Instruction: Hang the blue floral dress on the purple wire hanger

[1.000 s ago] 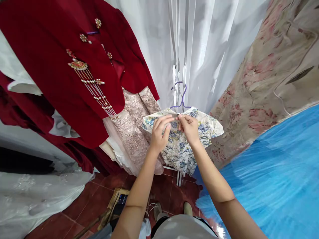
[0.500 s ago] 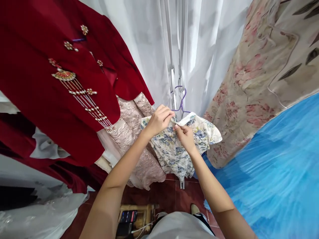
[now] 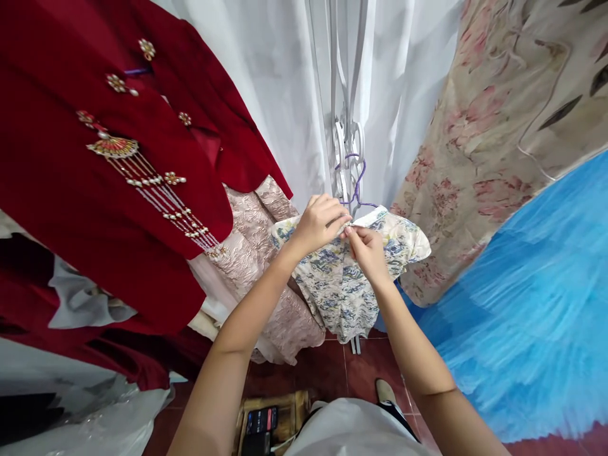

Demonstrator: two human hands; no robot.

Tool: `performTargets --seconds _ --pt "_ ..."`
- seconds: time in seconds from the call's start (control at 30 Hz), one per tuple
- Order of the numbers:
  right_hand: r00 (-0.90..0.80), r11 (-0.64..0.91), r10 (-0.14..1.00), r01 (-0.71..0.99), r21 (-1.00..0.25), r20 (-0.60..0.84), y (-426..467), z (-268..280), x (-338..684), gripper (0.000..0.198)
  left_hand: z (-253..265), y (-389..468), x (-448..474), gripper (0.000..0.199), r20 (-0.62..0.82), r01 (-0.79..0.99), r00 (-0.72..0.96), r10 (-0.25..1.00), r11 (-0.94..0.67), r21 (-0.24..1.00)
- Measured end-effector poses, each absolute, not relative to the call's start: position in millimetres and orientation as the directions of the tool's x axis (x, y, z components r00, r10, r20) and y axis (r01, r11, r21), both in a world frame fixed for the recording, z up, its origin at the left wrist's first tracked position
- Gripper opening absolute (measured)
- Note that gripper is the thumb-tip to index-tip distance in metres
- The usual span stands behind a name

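A small short-sleeved floral shirt (image 3: 339,285), cream with blue and yellow print, hangs in front of me on a purple hanger (image 3: 358,183). My left hand (image 3: 320,221) is closed on the left side of its neckline, fingertips pinching the edge. Close beside it, my right hand (image 3: 368,250) pinches the same neckline with thumb and forefinger, just below the white inner collar band (image 3: 373,216). The fingertips of both hands nearly meet at the top centre of the shirt. What lies exactly between them is too small to make out.
On the left hang a red velvet jacket (image 3: 175,158) with beaded brooches and a pink brocade garment (image 3: 266,253). A floral dress (image 3: 456,171) and blue tulle (image 3: 522,304) hang on the right. A white metal stand (image 3: 351,76) rises behind. Below, a phone (image 3: 261,419) lies on a wooden stool (image 3: 299,405).
Both hands and the neckline sit slightly further right in view, partly because the camera has shifted. My fingertips have drawn closer together at the collar.
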State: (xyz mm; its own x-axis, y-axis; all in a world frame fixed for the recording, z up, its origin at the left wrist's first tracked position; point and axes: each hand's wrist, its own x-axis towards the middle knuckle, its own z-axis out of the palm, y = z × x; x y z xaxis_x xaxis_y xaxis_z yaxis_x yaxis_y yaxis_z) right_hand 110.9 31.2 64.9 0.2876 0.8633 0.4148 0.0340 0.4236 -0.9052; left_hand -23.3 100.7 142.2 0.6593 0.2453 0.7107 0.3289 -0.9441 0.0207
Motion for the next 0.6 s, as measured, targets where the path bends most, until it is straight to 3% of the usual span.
performTargets --seconds 0.13,0.27,0.43,0.6 --pt "0.223 0.337 0.908 0.11 -0.935 0.354 32 40 105 0.047 165 116 -38 0.022 0.839 0.429 0.441 0.32 -0.896 0.115" --pt "0.148 0.221 0.96 0.114 -0.969 0.236 11 5 108 0.044 168 155 -99 0.021 0.813 0.435 0.362 0.457 -0.854 0.286" --pt "0.033 0.08 0.996 0.123 -0.989 0.085 -14 -29 104 0.039 89 178 -173 0.028 0.676 0.485 0.182 0.714 -0.664 0.57" --pt "0.002 0.006 1.0 0.246 -0.969 0.007 -27 -58 113 0.037 -9 130 -173 0.036 0.543 0.428 -0.124 0.831 -0.448 0.784"
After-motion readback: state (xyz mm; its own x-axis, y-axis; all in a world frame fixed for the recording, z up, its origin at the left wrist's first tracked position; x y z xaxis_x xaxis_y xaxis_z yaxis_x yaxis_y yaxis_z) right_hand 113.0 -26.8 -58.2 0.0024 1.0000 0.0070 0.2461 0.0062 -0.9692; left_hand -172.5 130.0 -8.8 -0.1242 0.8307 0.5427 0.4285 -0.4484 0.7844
